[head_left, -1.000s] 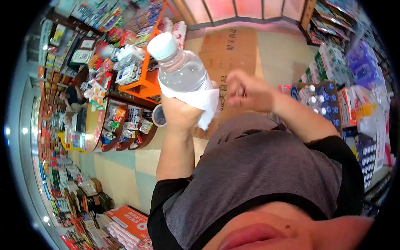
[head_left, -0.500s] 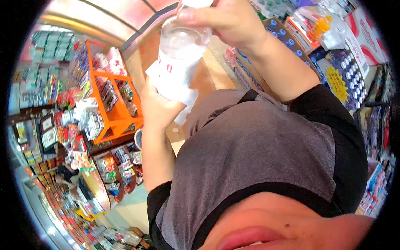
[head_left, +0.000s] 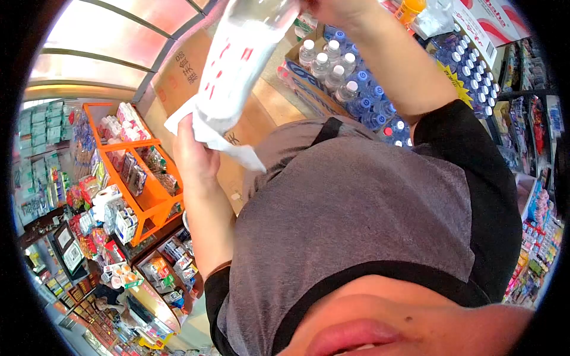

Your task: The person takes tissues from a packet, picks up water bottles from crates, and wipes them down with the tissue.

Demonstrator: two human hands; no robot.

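A clear plastic bottle (head_left: 237, 71) with a white, red-printed label is tilted at the top of the view, its upper end cut off by the frame edge. My left hand (head_left: 196, 154) is closed on a white tissue (head_left: 234, 151) pressed against the lower end of the bottle. At the top edge, my right hand (head_left: 341, 10) is at the bottle's upper end, closed on it; part of its fingers lies outside the frame. Below the bottle is a brown cardboard box (head_left: 190, 68) with printed characters.
To the right stands an open carton of capped bottles (head_left: 335, 71), with more bottles (head_left: 475, 71) beyond it. An orange shelf rack (head_left: 151, 204) with packets is on the left. Further down are a counter (head_left: 157, 302) and a person (head_left: 110, 296).
The bottle has moved up and left with both hands, and its top has gone out of view. The tissue hangs out further. The view has shifted, showing more of the carton's bottles.
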